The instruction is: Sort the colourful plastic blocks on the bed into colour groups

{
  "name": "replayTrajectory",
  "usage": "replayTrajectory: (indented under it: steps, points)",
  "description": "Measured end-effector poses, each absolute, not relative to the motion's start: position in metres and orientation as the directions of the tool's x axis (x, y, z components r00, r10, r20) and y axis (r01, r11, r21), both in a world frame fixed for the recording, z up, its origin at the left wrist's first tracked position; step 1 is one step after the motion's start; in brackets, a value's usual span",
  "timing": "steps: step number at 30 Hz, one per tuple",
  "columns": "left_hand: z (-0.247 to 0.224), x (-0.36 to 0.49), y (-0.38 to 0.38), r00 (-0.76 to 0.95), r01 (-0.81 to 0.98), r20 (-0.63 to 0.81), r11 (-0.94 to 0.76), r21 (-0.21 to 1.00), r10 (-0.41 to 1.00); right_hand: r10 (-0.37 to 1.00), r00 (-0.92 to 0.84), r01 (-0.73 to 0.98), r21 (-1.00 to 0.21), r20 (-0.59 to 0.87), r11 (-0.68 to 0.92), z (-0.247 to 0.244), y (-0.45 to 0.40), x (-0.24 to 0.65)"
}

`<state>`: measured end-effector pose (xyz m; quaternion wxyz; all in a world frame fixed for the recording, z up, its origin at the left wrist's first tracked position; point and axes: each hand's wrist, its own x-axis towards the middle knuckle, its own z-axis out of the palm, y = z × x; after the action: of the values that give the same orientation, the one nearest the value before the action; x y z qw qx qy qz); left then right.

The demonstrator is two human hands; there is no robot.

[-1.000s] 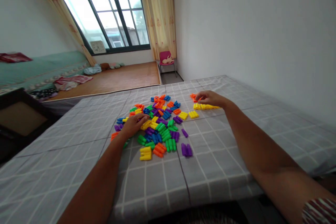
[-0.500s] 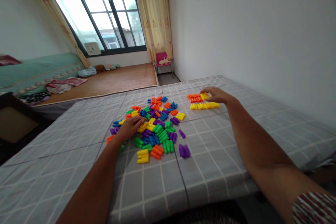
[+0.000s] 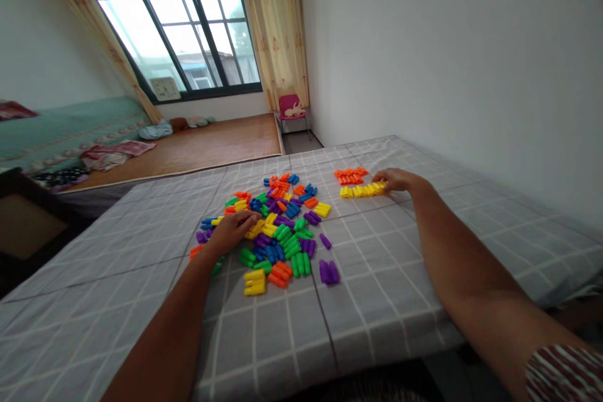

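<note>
Table: mixed pile left at centre, colours unseparated. Left hand half-curled over the pile's edge; right hand bent-fingered at the yellow row's right end. Any hold by either cannot be told at this range. Done: yellow row, orange group. No legible writing.

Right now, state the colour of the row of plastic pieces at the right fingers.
The row of plastic pieces is yellow; see head view.

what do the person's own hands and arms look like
The left hand and right hand are bare, with no gloves or wristwear visible. A sleeve streaked dark red and white shows on the right arm; no left sleeve is in view.
</note>
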<state>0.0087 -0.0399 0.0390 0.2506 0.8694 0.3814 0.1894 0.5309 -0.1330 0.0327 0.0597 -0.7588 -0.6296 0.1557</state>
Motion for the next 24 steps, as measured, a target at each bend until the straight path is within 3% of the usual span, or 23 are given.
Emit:
replayTrajectory:
  steps: [6,10,13,16,18,21,24]
  points:
    - [0.04,0.009,-0.042,0.65,0.559,0.161,-0.611,0.56,0.742,0.99,0.109,0.93,-0.342,-0.086,-0.132,0.045,-0.144,0.531]
    - [0.041,0.01,-0.045,0.643,0.589,0.179,-0.631,0.505,0.745,0.981,0.143,0.95,-0.298,0.134,-0.098,0.058,-0.135,0.497]
    - [0.039,0.009,-0.043,0.623,0.644,0.195,-0.638,0.422,0.757,0.965,-0.022,0.913,-0.388,0.261,0.126,0.065,-0.123,0.437]
    - [0.036,0.006,-0.04,0.558,0.758,0.214,-0.597,0.264,0.802,0.924,-0.355,0.805,-0.456,0.142,0.38,0.066,-0.117,0.374]
    - [0.034,0.003,-0.038,0.512,0.816,0.226,-0.551,0.175,0.829,0.889,-0.457,0.814,-0.401,0.007,0.421,0.064,-0.116,0.349]
    - [0.033,-0.001,-0.037,0.477,0.856,0.218,-0.506,0.104,0.852,0.916,-0.383,0.907,-0.235,-0.117,0.349,0.062,-0.114,0.339]
    - [0.034,-0.002,-0.038,0.469,0.868,0.217,-0.493,0.068,0.856,0.924,-0.341,0.931,-0.197,-0.176,0.306,0.057,-0.114,0.339]
